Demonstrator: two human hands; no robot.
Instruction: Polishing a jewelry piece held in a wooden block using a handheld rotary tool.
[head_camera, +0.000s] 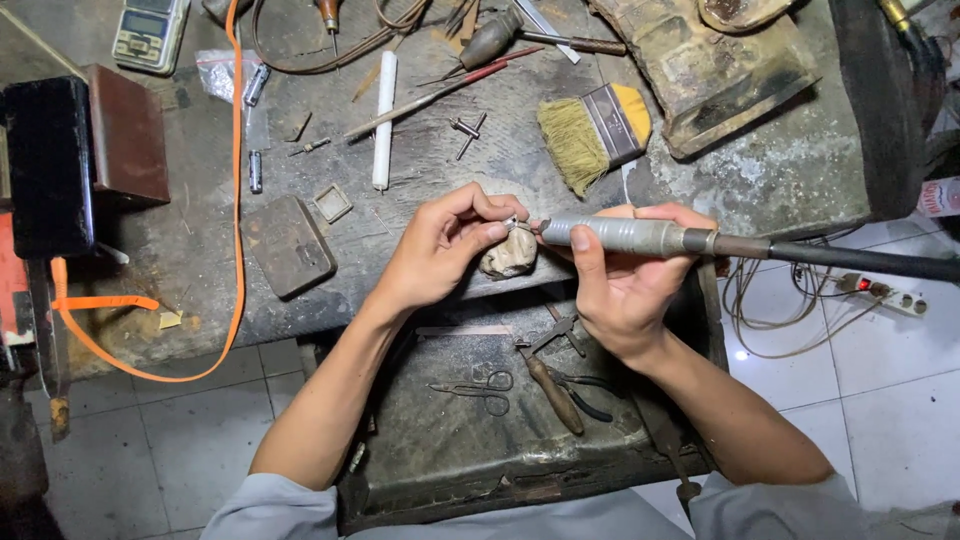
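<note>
Head view, inspection of the grip: left hand (440, 250) pinches a very small bright metal piece (512, 223) between thumb and forefinger, clenched tight at the fingertips, other fingers curled beneath; the piece is too small to identify further. It is held against a worn, pale bench peg (510, 255) jutting from the front edge of the workbench (800, 180), evidently so the peg takes the pressure and steadies the work. Right hand (625, 290) grasps a grey cylindrical rotary handpiece (625, 235), thumb laid across the barrel, fingers wrapped from below, tip pointing left and meeting the piece. Its dark flexible shaft (860, 260) runs off to the right edge of the picture. Both wrists are drawn close together at the bench's front edge, forearms converging from the lower corners, elbows low, a braced posture suited to fine control. Below the hands an open drawer (440, 440) sits under the front edge, plausibly placed to catch filings; small scissors (480, 388) and pliers (560, 385) lie in it. Further back on the bench: a flat brush (590, 130) with yellowed bristles near the middle, a white stick (383, 120) to its left, a small dark metal block (290, 245), a pocket scale (150, 32) at the far left corner. An orange strap (236, 200) hangs over the front left edge. A power strip (890, 293) lies on the tiled floor at right
</note>
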